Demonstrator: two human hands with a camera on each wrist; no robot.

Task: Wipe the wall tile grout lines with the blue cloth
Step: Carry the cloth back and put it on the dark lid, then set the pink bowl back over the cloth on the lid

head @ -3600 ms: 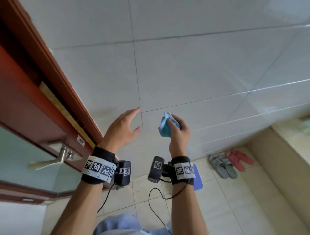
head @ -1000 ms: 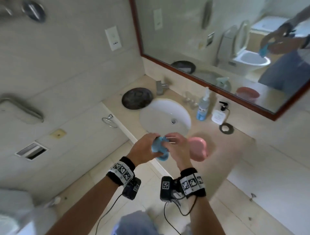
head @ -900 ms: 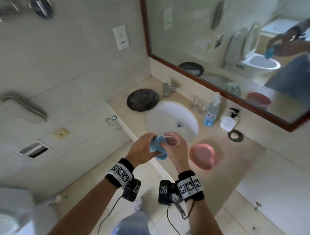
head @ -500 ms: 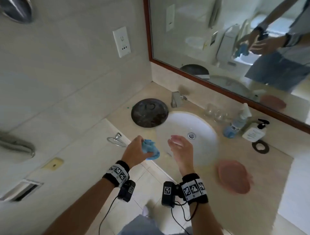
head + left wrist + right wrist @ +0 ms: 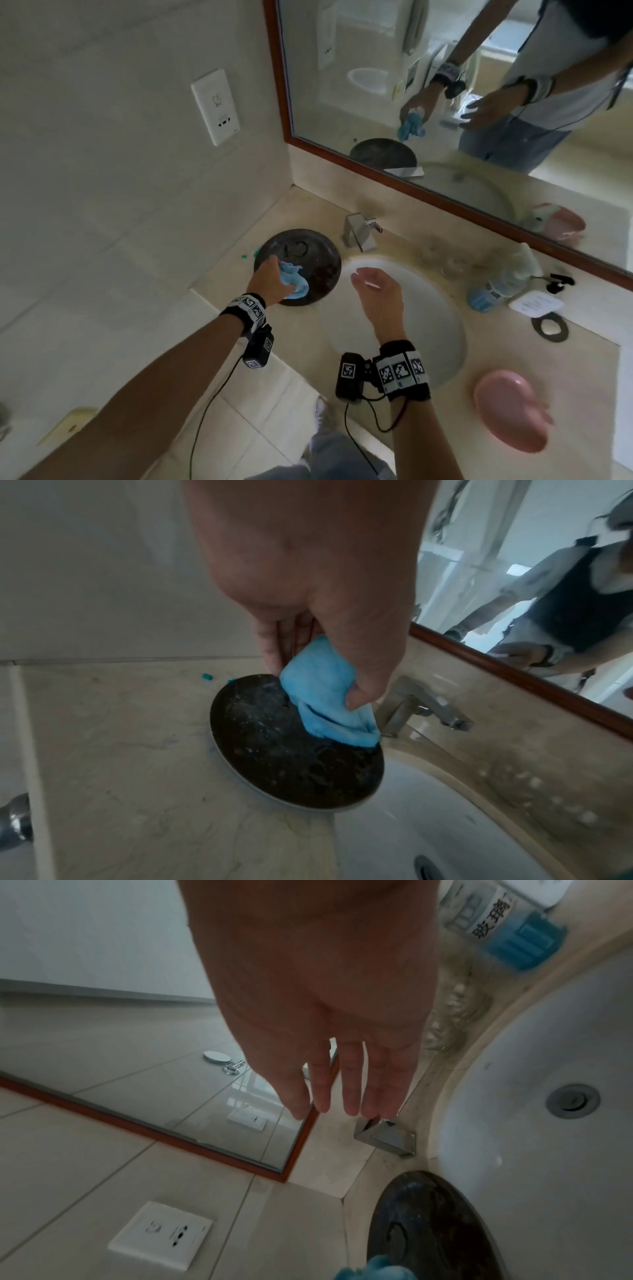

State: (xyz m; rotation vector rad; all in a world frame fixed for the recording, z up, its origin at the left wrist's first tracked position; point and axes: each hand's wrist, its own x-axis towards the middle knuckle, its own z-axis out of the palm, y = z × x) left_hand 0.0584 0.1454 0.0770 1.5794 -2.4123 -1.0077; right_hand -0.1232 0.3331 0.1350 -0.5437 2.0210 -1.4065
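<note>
My left hand pinches the crumpled blue cloth between thumb and fingers, just above a dark round plate on the beige counter. A corner of the blue cloth shows at the bottom of the right wrist view. My right hand hovers over the white sink basin with fingers straight and nothing in it. The tiled wall with its grout lines rises to the left of the counter.
A faucet stands behind the basin under a wood-framed mirror. A spray bottle, a soap dispenser and a pink dish sit on the counter to the right. A wall socket is on the left wall.
I turned from the white tiled wall by the door to the sink counter. The cloth passed from my right hand to my left, which moved left over the dark plate; the right hand opened.
</note>
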